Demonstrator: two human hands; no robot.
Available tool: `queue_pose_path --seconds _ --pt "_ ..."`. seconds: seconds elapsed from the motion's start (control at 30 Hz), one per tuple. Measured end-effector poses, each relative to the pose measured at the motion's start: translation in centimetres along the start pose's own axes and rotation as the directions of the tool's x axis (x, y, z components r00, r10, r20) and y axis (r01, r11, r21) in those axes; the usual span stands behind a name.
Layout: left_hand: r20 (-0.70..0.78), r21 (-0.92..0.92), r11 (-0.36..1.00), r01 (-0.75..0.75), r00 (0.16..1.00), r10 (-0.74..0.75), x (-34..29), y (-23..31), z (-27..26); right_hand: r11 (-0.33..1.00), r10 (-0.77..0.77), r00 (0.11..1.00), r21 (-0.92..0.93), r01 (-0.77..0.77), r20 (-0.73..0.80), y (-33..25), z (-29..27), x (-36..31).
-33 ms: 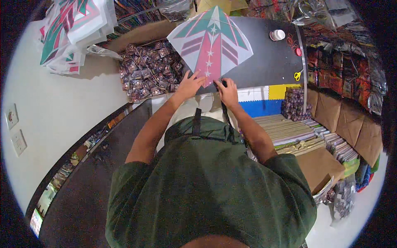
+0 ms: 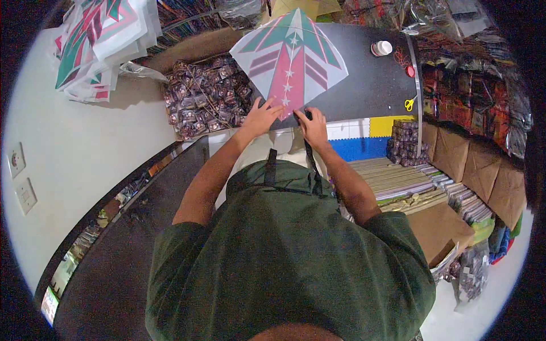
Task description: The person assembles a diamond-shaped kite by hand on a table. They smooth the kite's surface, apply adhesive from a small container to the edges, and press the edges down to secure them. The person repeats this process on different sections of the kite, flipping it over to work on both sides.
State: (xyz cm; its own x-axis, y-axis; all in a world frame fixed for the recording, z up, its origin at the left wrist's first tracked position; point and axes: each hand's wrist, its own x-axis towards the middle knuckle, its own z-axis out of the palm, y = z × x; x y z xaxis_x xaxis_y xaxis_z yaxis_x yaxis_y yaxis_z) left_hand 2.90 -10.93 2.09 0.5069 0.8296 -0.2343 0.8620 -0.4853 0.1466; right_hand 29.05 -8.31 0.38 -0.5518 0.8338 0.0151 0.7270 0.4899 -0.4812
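Note:
A paper kite [image 2: 290,62], white with green, red and maroon shapes and pale stars, lies on the dark tabletop with its narrow tip toward me. A thin spar runs down its middle. My left hand [image 2: 263,117] rests beside the tip, fingers stretched out and apart, some fingertips touching the kite's lower left edge. On the other side, my right hand [image 2: 313,127] has its fingers bent, with the thumb and forefinger at the lower right edge by the tip. What lies between those fingertips is too small to make out.
A box of dark wrapped spools [image 2: 205,96] stands left of the kite. To the right are a white jar [image 2: 381,48], red thread [image 2: 402,58] and yellow scissors [image 2: 409,104]. More kites [image 2: 108,42] hang at the upper left. Stacked paper [image 2: 389,179] lies at lower right.

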Motion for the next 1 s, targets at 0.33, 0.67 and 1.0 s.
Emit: queue_pose_path --seconds 0.33,0.67,1.0 --pt "0.021 -0.024 1.000 0.014 1.000 -0.014 0.0 0.1 -0.2 0.996 0.086 0.996 0.010 -0.086 -0.038 -0.2 0.4 0.1" --pt "0.072 -0.092 0.995 0.024 0.997 -0.017 0.1 0.0 -0.5 0.983 0.036 0.999 -0.178 -0.041 -0.030 0.2 -0.2 -0.1" --pt "0.093 -0.130 0.991 0.026 0.996 -0.014 0.0 0.1 -1.1 0.996 0.055 0.997 -0.060 -0.058 -0.057 0.6 0.4 -0.7"
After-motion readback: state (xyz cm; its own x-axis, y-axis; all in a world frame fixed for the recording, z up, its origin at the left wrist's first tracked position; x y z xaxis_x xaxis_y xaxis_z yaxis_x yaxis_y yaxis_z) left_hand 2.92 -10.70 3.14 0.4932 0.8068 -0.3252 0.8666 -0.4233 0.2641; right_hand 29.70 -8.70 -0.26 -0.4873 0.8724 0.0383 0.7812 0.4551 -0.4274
